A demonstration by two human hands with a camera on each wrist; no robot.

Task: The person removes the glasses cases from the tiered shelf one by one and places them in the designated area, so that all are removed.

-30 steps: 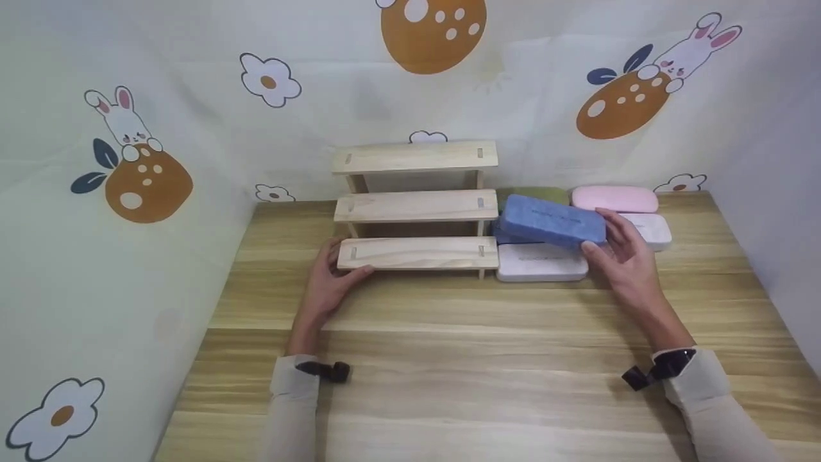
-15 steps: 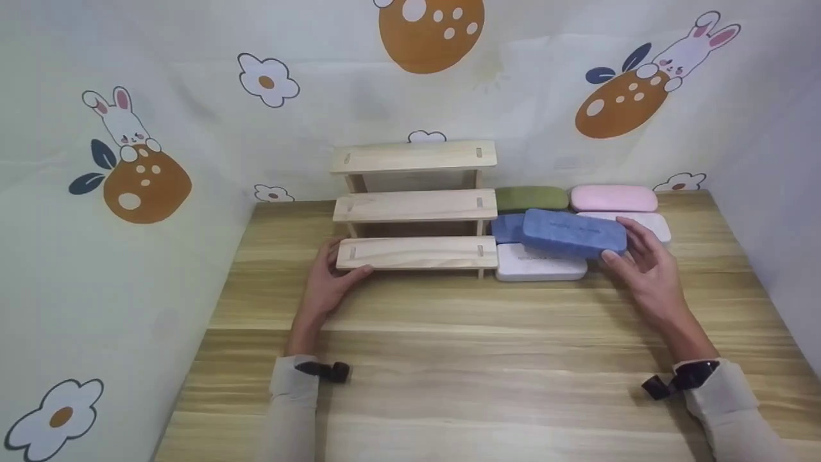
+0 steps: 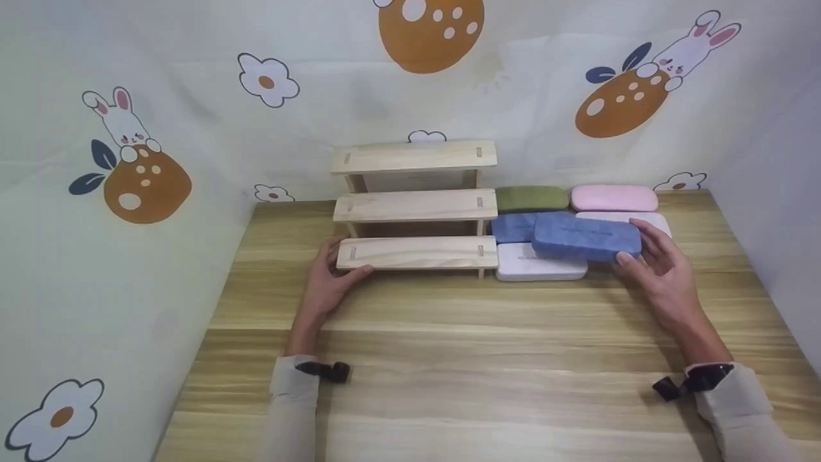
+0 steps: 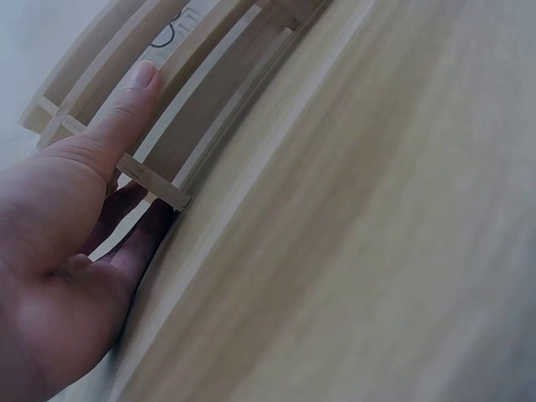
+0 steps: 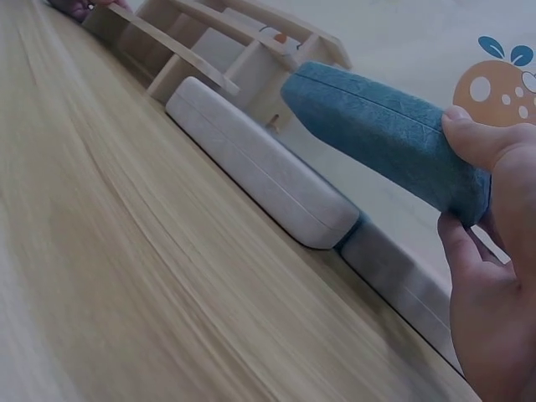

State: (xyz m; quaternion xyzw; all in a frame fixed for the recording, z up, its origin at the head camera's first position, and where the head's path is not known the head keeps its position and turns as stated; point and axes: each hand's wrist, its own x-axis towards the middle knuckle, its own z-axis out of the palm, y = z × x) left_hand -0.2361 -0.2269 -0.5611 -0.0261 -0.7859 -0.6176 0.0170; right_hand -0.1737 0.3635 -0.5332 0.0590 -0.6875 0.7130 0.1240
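Note:
A blue glasses case (image 3: 587, 237) is in my right hand (image 3: 667, 282), pinched at its right end between thumb and fingers. It is held above the other cases, and the right wrist view shows a gap beneath it. My left hand (image 3: 327, 289) grips the lower left end of a three-tier wooden display stand (image 3: 417, 253). The left wrist view has the thumb along the stand's front edge and the fingers behind its side support (image 4: 155, 180). Under the held case lie a second blue case (image 3: 510, 228), partly hidden, and a white case (image 3: 542, 266).
Behind these, an olive-green case (image 3: 531, 199) and a pink case (image 3: 614, 198) lie along the patterned wall sheet (image 3: 333, 96). Another white case (image 3: 654, 224) is partly covered by my right hand and the held case. Everything stands on a wood-grain table (image 3: 449, 359).
My right hand has carried the blue case rightward and slightly toward me, uncovering the green case and more of the lower blue case. The left hand and the stand keep their place.

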